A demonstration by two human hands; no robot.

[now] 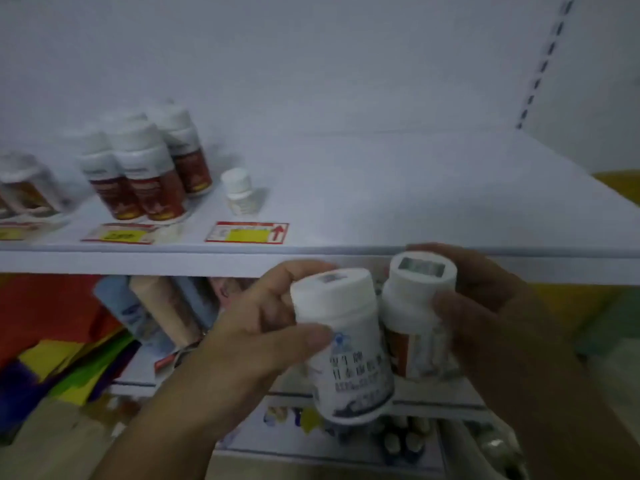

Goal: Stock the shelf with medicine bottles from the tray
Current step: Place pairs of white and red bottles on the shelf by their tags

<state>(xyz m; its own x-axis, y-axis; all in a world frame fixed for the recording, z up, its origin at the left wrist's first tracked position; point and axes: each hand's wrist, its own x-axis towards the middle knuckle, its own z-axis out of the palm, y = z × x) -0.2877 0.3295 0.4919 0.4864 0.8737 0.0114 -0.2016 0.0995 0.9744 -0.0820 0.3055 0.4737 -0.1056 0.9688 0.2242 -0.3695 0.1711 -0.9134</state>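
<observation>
- White plastic fills both hands: the left hand (242,334), low in the centre of the frame, is wrapped around a white-capped bottle with a blue-and-white label (346,348), thumb across the front and fingers behind.
- The right hand (498,327), at lower right, is clamped on a second white-capped bottle with an orange label (415,317), fingers curled over its cap and side.
- The two bottles touch side by side, both tilted slightly, held just below the front edge of the white shelf (381,188).
- On that shelf, towards the left, a small white bottle (239,190) stands alone and upright, behind a red-bordered price tag with a yellow patch and a red arrow (247,232).
- Left of it stands a tight cluster of white-capped bottles with dark red labels (145,171), with another price tag (119,233) in front of them.
- At the far left edge more bottles (24,188) appear, too blurred to tell apart.
- Under the shelf, at centre left, boxed goods (162,313) lean at a slant.
- At the bottom of the frame, below the held bottles, a tray (346,448) holding small items is partly visible; its contents are unclear.
</observation>
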